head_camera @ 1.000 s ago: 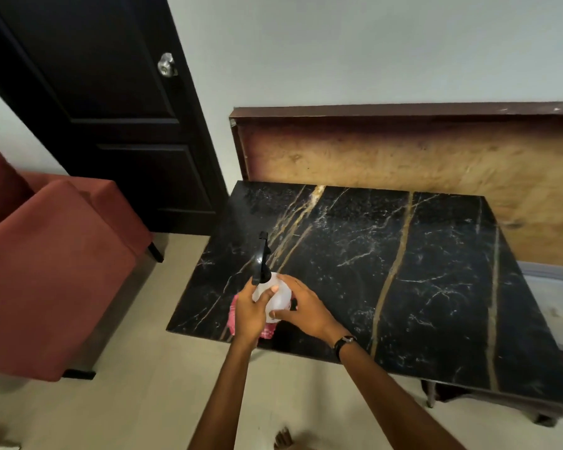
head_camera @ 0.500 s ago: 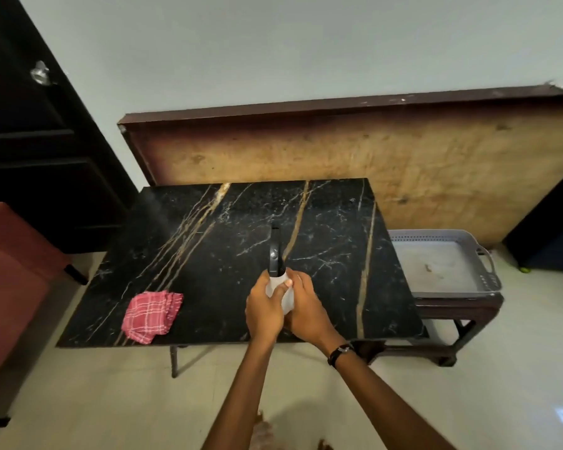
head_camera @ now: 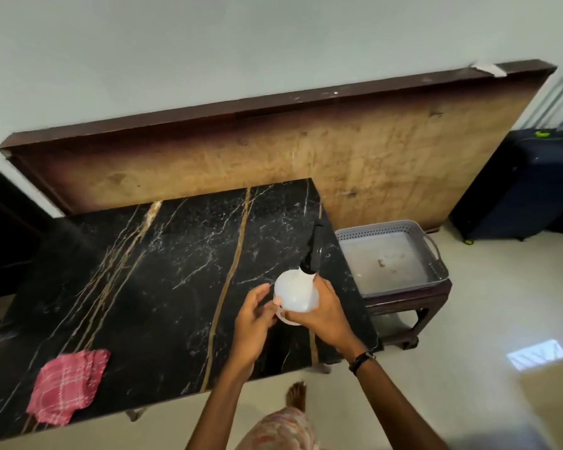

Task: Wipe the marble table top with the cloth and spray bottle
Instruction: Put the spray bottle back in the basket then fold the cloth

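A black marble table top (head_camera: 163, 271) with gold and white veins fills the middle. The white spray bottle (head_camera: 295, 292) with a black nozzle is held over the table's right part, nozzle pointing away from me. My right hand (head_camera: 325, 315) grips the bottle's body from the right. My left hand (head_camera: 252, 315) sits at the bottle's left side, fingers curled and touching its lower edge. A folded red checked cloth (head_camera: 67, 386) lies on the table near its front left corner, apart from both hands.
A large wooden board (head_camera: 273, 154) leans on the wall behind the table. A grey perforated tray (head_camera: 436, 251) rests on a low dark stool at the right. A dark blue suitcase (head_camera: 520, 193) stands far right. My bare foot (head_camera: 296, 396) shows below the table's front edge.
I have shifted right along the table with the bottle; the cloth now lies far to the left. My left hand has loosened from a full grip on the bottle.
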The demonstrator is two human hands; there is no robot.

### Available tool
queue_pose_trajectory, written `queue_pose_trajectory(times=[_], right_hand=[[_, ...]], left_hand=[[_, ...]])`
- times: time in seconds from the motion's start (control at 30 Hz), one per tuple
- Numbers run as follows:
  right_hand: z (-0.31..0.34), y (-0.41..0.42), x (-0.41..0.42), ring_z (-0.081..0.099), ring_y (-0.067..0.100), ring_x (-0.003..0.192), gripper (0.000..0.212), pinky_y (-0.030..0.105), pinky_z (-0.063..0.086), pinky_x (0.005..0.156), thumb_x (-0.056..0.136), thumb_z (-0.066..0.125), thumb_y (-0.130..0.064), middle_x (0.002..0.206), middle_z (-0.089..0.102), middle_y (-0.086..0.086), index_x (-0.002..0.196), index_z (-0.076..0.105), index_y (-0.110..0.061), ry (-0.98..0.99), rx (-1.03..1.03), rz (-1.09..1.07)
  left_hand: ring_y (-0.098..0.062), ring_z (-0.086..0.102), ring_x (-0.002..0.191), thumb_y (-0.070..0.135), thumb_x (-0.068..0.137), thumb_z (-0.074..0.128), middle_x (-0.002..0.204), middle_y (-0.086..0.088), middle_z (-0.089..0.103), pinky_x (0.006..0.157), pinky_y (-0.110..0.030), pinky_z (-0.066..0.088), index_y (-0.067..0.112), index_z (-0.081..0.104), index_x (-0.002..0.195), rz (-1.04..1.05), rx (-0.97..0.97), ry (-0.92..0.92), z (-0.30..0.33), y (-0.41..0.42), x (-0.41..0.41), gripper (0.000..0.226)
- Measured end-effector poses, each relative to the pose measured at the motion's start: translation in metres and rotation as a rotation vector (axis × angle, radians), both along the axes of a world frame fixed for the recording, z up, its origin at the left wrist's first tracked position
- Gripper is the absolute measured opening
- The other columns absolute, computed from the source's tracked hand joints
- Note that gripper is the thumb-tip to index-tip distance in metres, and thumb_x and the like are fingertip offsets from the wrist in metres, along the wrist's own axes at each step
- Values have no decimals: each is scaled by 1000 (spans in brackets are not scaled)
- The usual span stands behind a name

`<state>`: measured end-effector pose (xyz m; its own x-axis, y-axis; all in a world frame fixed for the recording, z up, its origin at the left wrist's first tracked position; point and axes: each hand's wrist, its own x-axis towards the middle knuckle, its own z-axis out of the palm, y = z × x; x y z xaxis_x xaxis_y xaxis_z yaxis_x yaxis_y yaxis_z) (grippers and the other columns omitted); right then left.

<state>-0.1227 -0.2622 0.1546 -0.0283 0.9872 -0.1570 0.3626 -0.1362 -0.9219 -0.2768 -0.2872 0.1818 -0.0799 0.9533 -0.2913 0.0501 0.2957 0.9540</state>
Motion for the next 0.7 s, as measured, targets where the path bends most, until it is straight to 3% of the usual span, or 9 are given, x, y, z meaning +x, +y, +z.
queue_pose_trajectory(times=[0.2,0.3,0.37,0.47,0.63,0.7], right_hand=[[3,41,43,43,12,120,92,25,46,94,60,89,-39,131,41,-2,135,39,-17,-56,4,-80],[4,52,59,43,7,111,80,14,44,83,64,89,-30,124,42,-4,128,40,-23,-32,24,-122],[0,56,70,46,8,113,81,18,44,88,60,90,-32,124,45,-4,123,39,-34,6,42,-140],[-4,63,89,51,10,118,87,34,48,96,53,88,-44,127,51,-4,126,42,-33,48,23,-170],[-16,86,139,54,6,113,98,32,54,91,48,87,-49,125,53,-4,132,42,-23,61,-52,-159],[-27,101,161,53,2,111,102,22,53,86,47,86,-46,126,50,-4,133,39,-19,56,-93,-145]], left_hand=[[-12,56,116,23,95,51,125,5,59,90,-27,49,24,53,127,-160,-149,-123,1,51,36,32],[-15,60,112,24,96,50,121,0,62,90,-29,51,22,54,125,-199,-217,-166,-1,82,54,29],[-19,61,111,25,95,53,120,-3,62,90,-32,52,21,54,125,-211,-279,-168,-6,97,67,31],[-22,61,110,25,92,57,123,-7,61,88,-34,53,18,52,125,-215,-334,-188,-15,112,89,34],[-23,62,108,24,90,61,117,-8,63,83,-29,53,15,53,122,-205,-389,-217,-24,140,134,34],[-22,62,108,23,91,59,117,-7,63,81,-26,52,15,52,123,-200,-399,-226,-31,154,155,34]])
